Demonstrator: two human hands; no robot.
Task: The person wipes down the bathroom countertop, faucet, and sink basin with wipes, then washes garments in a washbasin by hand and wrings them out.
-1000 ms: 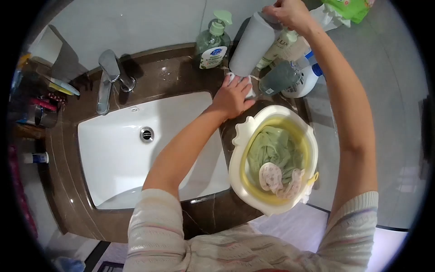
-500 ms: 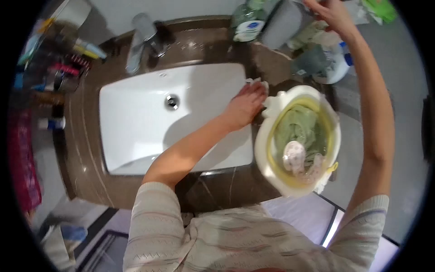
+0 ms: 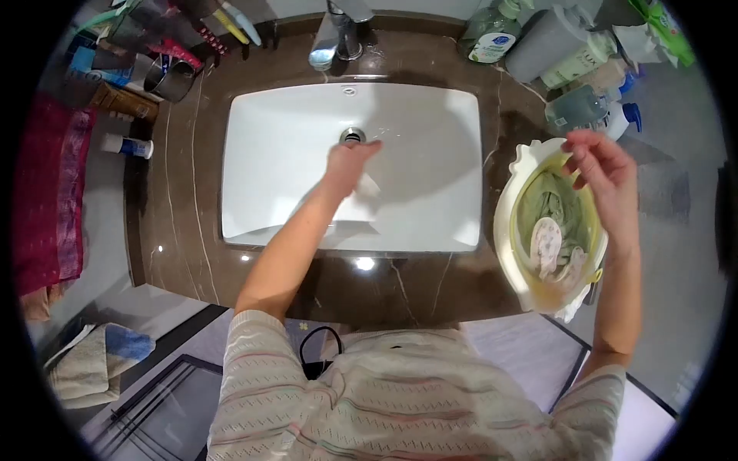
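Observation:
My left hand [image 3: 347, 167] is over the white sink [image 3: 430, 200], just below the drain [image 3: 353, 135]. One finger points right, and the others curl down around a crumpled white tissue [image 3: 368, 187], partly hidden by the hand. My right hand [image 3: 606, 175] hovers above the right rim of a white and yellow basin [image 3: 509, 238], its fingers loosely bent and apart with nothing visible in them. Inside the basin lie a wet green cloth [image 3: 565, 201] and a pale pink patterned piece with a rounded end [image 3: 546, 240].
A faucet [image 3: 334, 38] rises behind the sink. Soap bottle [image 3: 490, 34], grey container [image 3: 550, 42] and several other bottles crowd the back right of the brown counter [image 3: 361, 288]. Cups with brushes and a small tube [image 3: 127, 146] stand at left; a towel [image 3: 104, 361] hangs lower left.
My left hand has moved from the sink's right edge to near the drain with the white tissue. My right hand has come down from the back-right bottles to above the basin. The view has shifted.

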